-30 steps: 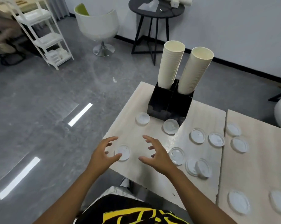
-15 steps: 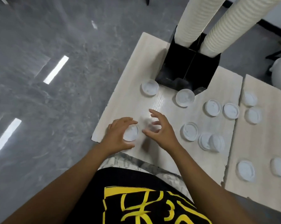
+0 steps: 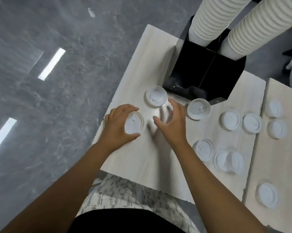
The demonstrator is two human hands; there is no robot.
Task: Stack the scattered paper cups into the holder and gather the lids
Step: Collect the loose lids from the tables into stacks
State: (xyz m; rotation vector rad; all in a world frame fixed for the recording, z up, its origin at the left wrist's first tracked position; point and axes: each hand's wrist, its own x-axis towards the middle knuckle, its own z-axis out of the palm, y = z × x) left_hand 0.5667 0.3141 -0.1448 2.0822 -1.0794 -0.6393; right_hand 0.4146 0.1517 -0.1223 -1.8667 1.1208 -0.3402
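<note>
Nearest the camera, two bare forearms reach forward over the near edge of the pale wood desk (image 3: 141,158). The left hand (image 3: 120,125) curls around a white lid (image 3: 134,123) at the desk's left edge, its grip pinching the lid's rim between thumb on the near side and fingers on the far side. Just to its right, the right hand (image 3: 173,123) hovers over bare wood with its grip spread, fingers apart and blurred, holding nothing. Further right and near, a single lid (image 3: 203,149) lies beside two overlapping lids (image 3: 228,161). Just beyond the hands, another lid (image 3: 156,96) lies flat near the right fingertips, and one more (image 3: 199,108) lies close by the front of the black holder (image 3: 205,69). To the right, a pair of lids (image 3: 241,121) lies side by side, and more lids (image 3: 276,120) are scattered on the adjoining desk panel (image 3: 276,165). At the far side, the holder stands on the desk with two tall stacks of cream paper cups (image 3: 226,19) rising out of its two compartments and running out of the top of the view. Grey floor (image 3: 41,98) lies to the left of the desk.
</note>
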